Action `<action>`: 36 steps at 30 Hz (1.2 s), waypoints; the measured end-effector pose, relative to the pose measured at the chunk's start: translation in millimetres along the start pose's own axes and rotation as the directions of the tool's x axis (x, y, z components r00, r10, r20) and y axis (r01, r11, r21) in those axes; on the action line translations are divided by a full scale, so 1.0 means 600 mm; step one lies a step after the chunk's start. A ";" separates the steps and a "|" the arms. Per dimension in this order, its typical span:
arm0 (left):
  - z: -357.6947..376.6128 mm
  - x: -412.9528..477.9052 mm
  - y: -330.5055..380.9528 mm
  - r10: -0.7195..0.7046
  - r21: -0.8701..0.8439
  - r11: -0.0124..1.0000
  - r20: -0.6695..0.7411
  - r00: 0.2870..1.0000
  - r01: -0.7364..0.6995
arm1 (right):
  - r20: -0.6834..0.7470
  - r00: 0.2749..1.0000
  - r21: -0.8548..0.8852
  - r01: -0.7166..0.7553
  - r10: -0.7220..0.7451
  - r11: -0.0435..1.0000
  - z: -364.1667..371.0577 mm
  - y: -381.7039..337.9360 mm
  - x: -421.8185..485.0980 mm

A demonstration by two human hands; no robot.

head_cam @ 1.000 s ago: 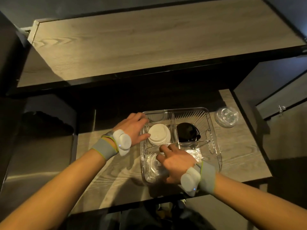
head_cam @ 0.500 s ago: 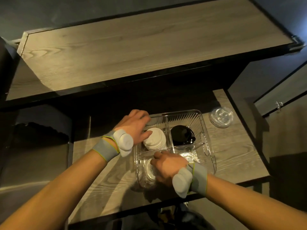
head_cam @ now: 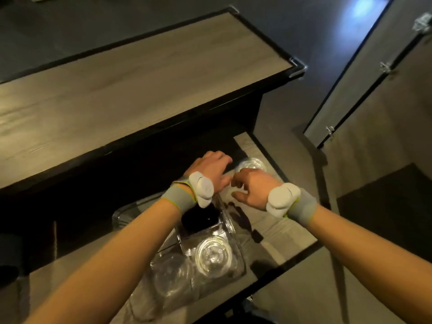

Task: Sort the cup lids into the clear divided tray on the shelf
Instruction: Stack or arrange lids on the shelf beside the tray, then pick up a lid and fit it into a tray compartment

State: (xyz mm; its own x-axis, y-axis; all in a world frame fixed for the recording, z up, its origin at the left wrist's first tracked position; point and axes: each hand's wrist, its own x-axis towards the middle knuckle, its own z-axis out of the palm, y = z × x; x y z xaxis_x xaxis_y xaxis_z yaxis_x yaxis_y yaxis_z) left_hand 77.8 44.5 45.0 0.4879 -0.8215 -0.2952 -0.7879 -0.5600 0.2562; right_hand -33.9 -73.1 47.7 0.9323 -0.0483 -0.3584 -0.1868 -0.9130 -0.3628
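While we look down at the lower shelf (head_cam: 278, 232), the clear divided tray (head_cam: 230, 224) sits near its front edge, with a black lid (head_cam: 199, 218) in a rear compartment and clear lids (head_cam: 214, 256) in the front ones. Our left hand (head_cam: 211, 173) reaches past the tray's far side, fingers spread and gripping nothing. Our right hand (head_cam: 251, 188) hovers just beside it, fingers loosely curled and empty. Beyond both hands, a clear lid stack (head_cam: 251, 164) rests near the shelf's far right corner.

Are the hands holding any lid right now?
No. The left hand and right hand are both empty, fingers loosely curled, reaching toward the clear lids on the shelf beyond the tray.
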 end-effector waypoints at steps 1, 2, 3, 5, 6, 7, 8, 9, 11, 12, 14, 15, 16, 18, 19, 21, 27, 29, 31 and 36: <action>0.006 0.013 0.002 -0.007 -0.002 1.000 0.020 1.000 0.007 | -0.017 0.999 0.000 -0.041 0.041 0.999 -0.001 0.016 0.004; 0.014 0.039 0.010 -0.006 0.004 1.000 0.039 0.999 0.006 | -0.029 0.995 -0.002 -0.095 0.095 0.995 -0.004 0.043 0.010; 0.022 0.062 0.018 -0.004 0.010 1.000 0.063 0.998 0.003 | -0.036 0.988 -0.008 -0.149 0.149 0.989 -0.003 0.070 0.019; 0.038 0.095 0.030 -0.016 0.020 1.000 0.125 0.992 0.014 | 0.000 0.970 -0.043 -0.241 0.241 0.970 0.009 0.113 0.042; 0.047 0.112 0.034 -0.025 0.023 0.999 0.150 0.988 0.022 | 0.027 0.962 -0.062 -0.271 0.273 0.961 0.015 0.130 0.053; 0.056 0.127 0.036 -0.038 0.023 0.999 0.175 0.984 0.035 | 0.040 0.959 -0.073 -0.279 0.282 0.958 0.023 0.145 0.064; 0.063 0.133 0.032 -0.052 0.021 0.999 0.191 0.980 0.048 | 0.049 0.960 -0.088 -0.271 0.276 0.959 0.030 0.148 0.074; 0.074 0.149 0.033 -0.058 0.034 0.998 0.209 0.976 0.052 | 0.053 0.961 -0.095 -0.265 0.270 0.960 0.038 0.159 0.086; 0.094 0.172 0.028 -0.066 0.061 0.997 0.234 0.970 0.053 | 0.049 0.967 -0.113 -0.244 0.251 0.963 0.053 0.168 0.106; 0.102 0.181 0.027 -0.064 0.063 0.997 0.245 0.967 0.050 | 0.047 0.967 -0.117 -0.242 0.249 0.963 0.060 0.171 0.114; 0.112 0.196 0.027 -0.052 0.045 0.998 0.258 0.965 0.042 | 0.023 0.972 -0.132 -0.228 0.233 0.965 0.076 0.176 0.129; 0.114 0.199 0.028 -0.047 0.036 0.999 0.263 0.964 0.039 | 0.027 0.975 -0.142 -0.214 0.219 0.967 0.082 0.179 0.137; 0.118 0.202 0.029 -0.046 0.028 0.999 0.269 0.962 0.040 | 0.039 0.975 -0.146 -0.210 0.218 0.967 0.085 0.180 0.141; 0.124 0.207 0.028 -0.051 0.016 0.999 0.281 0.958 0.049 | 0.055 0.974 -0.138 -0.211 0.220 0.968 0.087 0.183 0.147; 0.126 0.208 0.027 -0.055 0.004 0.998 0.284 0.957 0.056 | 0.050 0.975 -0.135 -0.207 0.216 0.969 0.088 0.186 0.149; 0.128 0.211 0.026 -0.055 -0.006 0.998 0.280 0.958 0.059 | 0.041 0.976 -0.151 -0.204 0.213 0.967 0.086 0.189 0.149; 0.095 0.195 0.026 -0.023 -0.015 1.000 0.243 0.970 0.028 | -0.016 0.983 -0.116 -0.182 0.182 0.976 0.055 0.169 0.124; 0.070 0.170 0.030 -0.005 -0.044 0.999 0.189 0.982 0.014 | -0.040 0.988 -0.128 -0.155 0.151 0.980 0.033 0.152 0.106; 0.045 0.130 0.033 0.013 -0.032 0.999 0.141 0.990 -0.008 | -0.078 0.991 -0.149 -0.123 0.112 0.981 0.016 0.128 0.085; -0.004 0.032 0.029 0.043 0.022 0.999 0.049 0.998 -0.044 | -0.110 0.993 -0.228 -0.055 0.031 0.972 -0.014 0.056 0.029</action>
State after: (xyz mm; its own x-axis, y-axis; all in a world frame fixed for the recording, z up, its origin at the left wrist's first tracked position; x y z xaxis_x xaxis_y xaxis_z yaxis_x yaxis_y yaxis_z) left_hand 74.1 18.9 45.8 0.4351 -0.8384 -0.3284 -0.8166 -0.5211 0.2484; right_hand -21.4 -107.7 36.5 0.9546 -0.1206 -0.2724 -0.1625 -0.9772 -0.1367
